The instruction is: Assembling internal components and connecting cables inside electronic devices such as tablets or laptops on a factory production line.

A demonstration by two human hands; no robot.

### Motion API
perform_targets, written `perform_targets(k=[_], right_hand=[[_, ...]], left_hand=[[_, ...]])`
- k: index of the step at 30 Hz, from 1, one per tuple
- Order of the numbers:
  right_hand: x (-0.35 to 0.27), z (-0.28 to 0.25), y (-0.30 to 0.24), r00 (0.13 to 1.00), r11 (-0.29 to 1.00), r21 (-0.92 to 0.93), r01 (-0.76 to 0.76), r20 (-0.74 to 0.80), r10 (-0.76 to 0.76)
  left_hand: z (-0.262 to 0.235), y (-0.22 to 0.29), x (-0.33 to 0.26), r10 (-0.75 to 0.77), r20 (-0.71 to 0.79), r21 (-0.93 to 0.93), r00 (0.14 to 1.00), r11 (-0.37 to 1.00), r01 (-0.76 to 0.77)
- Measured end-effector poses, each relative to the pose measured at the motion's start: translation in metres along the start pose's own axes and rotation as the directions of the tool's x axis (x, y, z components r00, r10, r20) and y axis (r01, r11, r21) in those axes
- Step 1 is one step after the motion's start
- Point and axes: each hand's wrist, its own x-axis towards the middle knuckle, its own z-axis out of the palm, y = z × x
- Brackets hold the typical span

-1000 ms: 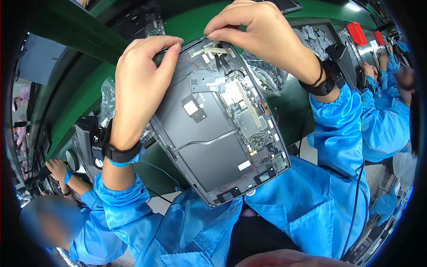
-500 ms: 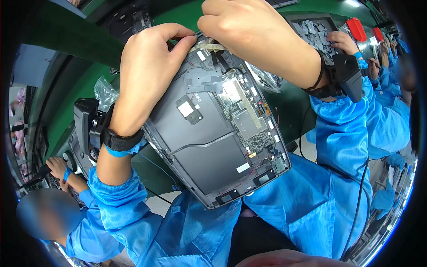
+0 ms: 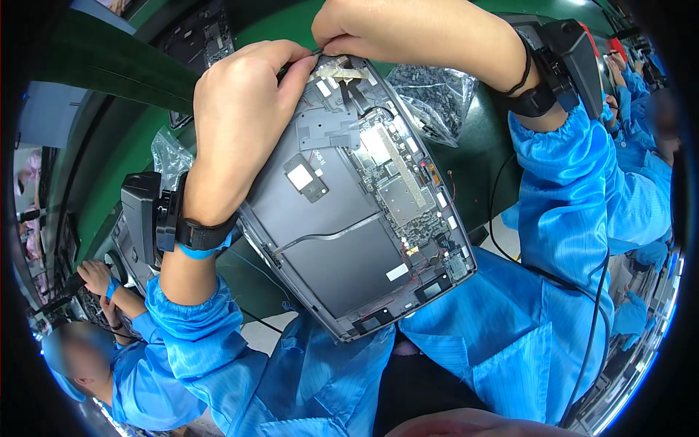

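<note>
An opened tablet-like device (image 3: 342,255) leans over my lap, its inside facing up. A circuit board (image 3: 404,193) runs along its right side, beside a large flat grey panel. Both of my hands meet at its far edge. My left hand (image 3: 240,109) is closed, thumb and forefinger pinched at the far left edge. Beside them, my right hand (image 3: 357,29) has its fingertips pressed together. A small dark bit shows between the two hands, too small to name. Just below lie a strip of pale tape (image 3: 342,73) and a grey metal plate (image 3: 328,129).
A clear bag of dark parts (image 3: 437,98) lies beyond the device on the right; another clear bag (image 3: 171,156) is by my left wrist. The green bench (image 3: 480,175) holds another opened device (image 3: 211,36) at the far left. Co-workers in blue sit on both sides.
My right hand has shifted left and down to meet the left fingertips, its wrist swinging outward. More of the bag of dark parts shows; the tray behind is now covered by my arm.
</note>
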Motion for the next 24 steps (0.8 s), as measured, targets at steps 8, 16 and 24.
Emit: perform_targets(k=[8, 16, 24], right_hand=[[0.000, -0.003, -0.003, 0.984, 0.970, -0.178, 0.167, -0.035, -0.176], [0.002, 0.018, -0.009, 0.980, 0.930, -0.354, 0.095, -0.129, -0.150], [-0.049, -0.001, -0.035, 0.882, 0.968, -0.209, 0.137, -0.418, -0.215]], left_hand=[[-0.006, 0.000, 0.003, 0.078, -0.009, 0.067, 0.997, 0.995, -0.077], [-0.006, 0.008, -0.001, 0.117, -0.019, 0.159, 0.993, 0.981, -0.113], [-0.034, 0.019, -0.014, 0.272, -0.079, 0.082, 0.959, 0.961, -0.266]])
